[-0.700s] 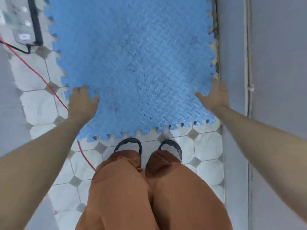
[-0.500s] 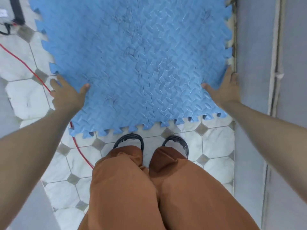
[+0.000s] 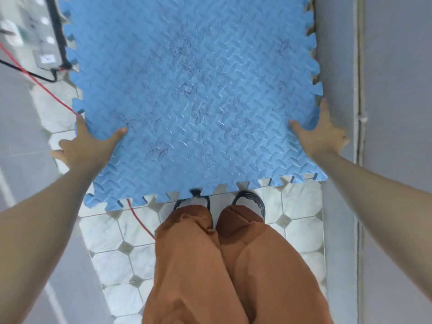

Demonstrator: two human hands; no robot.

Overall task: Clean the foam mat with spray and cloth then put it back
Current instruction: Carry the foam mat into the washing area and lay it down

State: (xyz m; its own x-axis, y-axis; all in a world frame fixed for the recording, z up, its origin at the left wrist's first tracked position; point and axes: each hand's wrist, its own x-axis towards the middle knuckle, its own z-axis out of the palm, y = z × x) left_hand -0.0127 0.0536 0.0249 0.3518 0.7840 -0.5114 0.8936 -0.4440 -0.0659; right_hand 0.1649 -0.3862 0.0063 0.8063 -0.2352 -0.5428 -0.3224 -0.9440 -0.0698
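A large blue foam mat [image 3: 191, 90] with a ridged pattern, toothed edges and dark scribble marks fills the upper middle of the view. Its near edge hangs over the tiled floor and reaches my feet. My left hand [image 3: 86, 146] grips the mat's left edge, thumb on top and fingers underneath. My right hand [image 3: 320, 134] grips the right edge the same way, close to the grey wall. No spray bottle or cloth is visible.
White tiled floor [image 3: 301, 225] lies below. A red cable [image 3: 46, 90] runs from the upper left under the mat and out beside my left foot. A grey wall [image 3: 385, 113] stands on the right. A white device with a black cable [image 3: 53, 31] sits at upper left.
The mat has come closer, and its near edge now reaches over my sandals. Both hands stay on its side edges; the left thumb now lies on top.
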